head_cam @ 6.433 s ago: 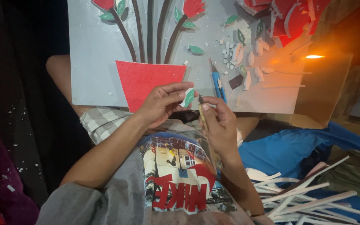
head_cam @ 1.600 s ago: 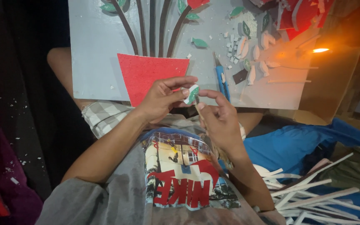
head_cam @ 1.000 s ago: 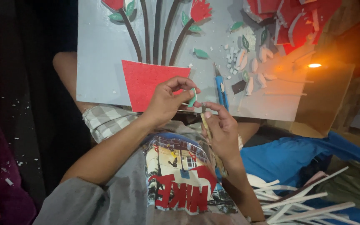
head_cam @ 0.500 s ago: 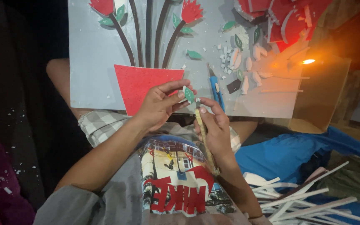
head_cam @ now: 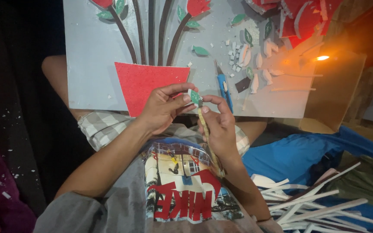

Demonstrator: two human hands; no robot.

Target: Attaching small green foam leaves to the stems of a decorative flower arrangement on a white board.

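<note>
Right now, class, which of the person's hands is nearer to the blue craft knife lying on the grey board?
Right. The right hand sits just below and left of the blue craft knife, its fingertips almost at the handle. The left hand is farther left, over the red foam vase.

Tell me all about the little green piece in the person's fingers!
The small green leaf-shaped foam piece has a white edge and looks like cut craft foam. It is pinched by the fingertips of the left hand, just above the lap, in front of the grey board's red foam vase shape. The right hand presses a thin tan stick against its lower edge.
</note>
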